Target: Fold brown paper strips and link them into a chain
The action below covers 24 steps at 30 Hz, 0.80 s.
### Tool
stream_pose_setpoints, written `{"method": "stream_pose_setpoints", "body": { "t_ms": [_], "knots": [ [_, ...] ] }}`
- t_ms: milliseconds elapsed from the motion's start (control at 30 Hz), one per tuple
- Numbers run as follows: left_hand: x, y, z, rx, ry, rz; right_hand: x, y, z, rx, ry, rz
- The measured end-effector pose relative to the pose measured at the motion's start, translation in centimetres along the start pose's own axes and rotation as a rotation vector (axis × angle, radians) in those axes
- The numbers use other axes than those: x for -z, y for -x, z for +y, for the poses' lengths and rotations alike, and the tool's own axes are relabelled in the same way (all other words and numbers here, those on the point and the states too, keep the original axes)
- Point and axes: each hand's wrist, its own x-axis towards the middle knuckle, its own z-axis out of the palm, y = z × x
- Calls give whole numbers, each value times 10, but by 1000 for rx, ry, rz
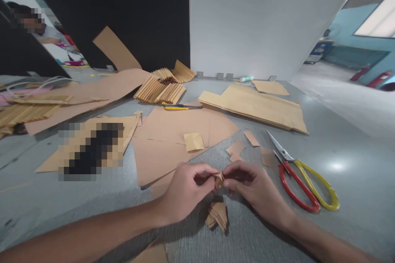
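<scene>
Between the fingertips of both hands is a small folded piece of brown paper (219, 181). My left hand (193, 187) pinches it from the left, and my right hand (248, 183) grips its right side. Just below them, a little stack of folded brown paper pieces (217, 215) lies on the grey table (123, 230). Beyond the hands are a loose square of yellowish paper (194, 142) and several small cut brown pieces (236, 148). To the right rest scissors (291, 160), one handle red and one yellow, with their blades a little apart.
Large brown paper sheets (173, 127) spread ahead, with a yellow-handled utility knife (179, 107) on them. Behind stand pleated paper bundles (160, 90). Flat paper (256, 107) lies at the back right, near a glue stick (246, 78). Another person (52, 35) is at the far left, beyond a dark panel.
</scene>
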Motion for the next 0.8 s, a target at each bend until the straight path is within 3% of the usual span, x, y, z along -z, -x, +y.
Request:
{"method": "stream_pose_setpoints", "body": {
  "t_ms": [800],
  "knots": [
    [-1, 5, -2, -124, -288, 44, 0, 2, -4, 57, 69, -57]
  ]
}}
